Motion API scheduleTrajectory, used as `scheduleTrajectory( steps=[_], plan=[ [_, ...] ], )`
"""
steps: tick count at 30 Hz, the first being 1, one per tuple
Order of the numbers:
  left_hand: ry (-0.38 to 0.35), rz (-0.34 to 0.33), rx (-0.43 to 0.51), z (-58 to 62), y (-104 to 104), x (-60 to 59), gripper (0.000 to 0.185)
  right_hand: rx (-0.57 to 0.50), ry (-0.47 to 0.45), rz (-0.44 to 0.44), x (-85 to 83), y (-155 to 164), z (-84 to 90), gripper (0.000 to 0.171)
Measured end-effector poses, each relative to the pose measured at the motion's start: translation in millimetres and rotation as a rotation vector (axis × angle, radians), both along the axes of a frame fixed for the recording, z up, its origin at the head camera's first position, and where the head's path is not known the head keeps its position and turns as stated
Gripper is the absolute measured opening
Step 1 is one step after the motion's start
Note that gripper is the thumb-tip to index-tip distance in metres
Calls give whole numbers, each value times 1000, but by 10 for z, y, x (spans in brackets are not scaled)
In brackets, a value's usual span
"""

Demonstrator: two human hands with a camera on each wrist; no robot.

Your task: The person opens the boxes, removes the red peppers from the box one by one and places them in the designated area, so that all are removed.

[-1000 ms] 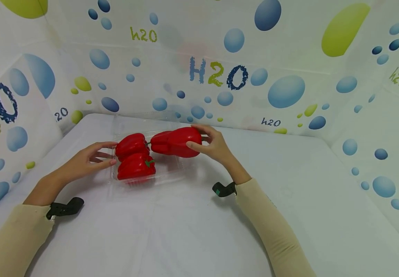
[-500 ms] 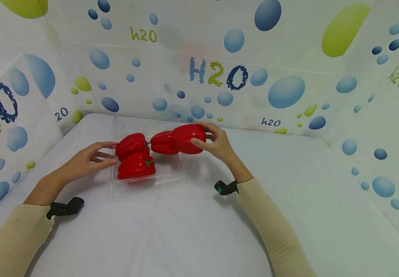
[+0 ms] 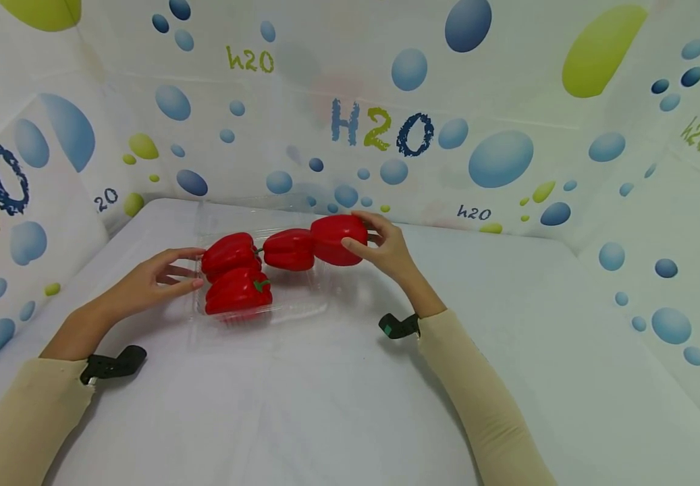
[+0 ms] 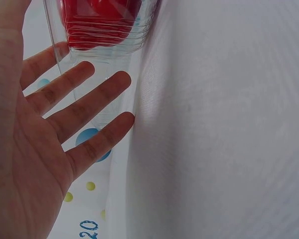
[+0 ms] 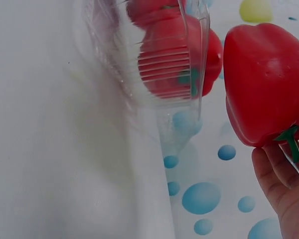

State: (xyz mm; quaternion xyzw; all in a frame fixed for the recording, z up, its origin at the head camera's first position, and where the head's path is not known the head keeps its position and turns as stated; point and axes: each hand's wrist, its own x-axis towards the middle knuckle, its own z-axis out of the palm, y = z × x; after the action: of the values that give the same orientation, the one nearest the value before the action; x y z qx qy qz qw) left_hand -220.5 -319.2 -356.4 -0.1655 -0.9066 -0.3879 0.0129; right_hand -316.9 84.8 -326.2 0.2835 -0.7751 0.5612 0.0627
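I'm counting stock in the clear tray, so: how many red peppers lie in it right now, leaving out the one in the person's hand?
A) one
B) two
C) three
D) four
C: three red peppers lie in the clear tray, while the right hand holds a fourth pepper lifted above the tray's right edge.

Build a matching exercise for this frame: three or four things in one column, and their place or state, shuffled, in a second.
Things:
1. right hand
2. left hand
3. clear plastic tray
4. front pepper

Place or state:
A. holds three red peppers, on the white table
B. grips a red pepper lifted beside the tray's right side
C. lies in the tray, nearest the person
D. fingers straight, against the tray's left side

Pairs: 1-B, 2-D, 3-A, 4-C
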Motion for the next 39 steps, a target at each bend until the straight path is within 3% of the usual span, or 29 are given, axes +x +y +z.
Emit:
scheduleTrajectory(
  steps=[15,39],
  plan=[
    [12,2,1,-9,5,1,65,1,12,-49,-68,59,-72,58],
    [0,9,-16,-21,-10,-8,67,-25,-43,-98,-176,138,-228,57]
  ],
)
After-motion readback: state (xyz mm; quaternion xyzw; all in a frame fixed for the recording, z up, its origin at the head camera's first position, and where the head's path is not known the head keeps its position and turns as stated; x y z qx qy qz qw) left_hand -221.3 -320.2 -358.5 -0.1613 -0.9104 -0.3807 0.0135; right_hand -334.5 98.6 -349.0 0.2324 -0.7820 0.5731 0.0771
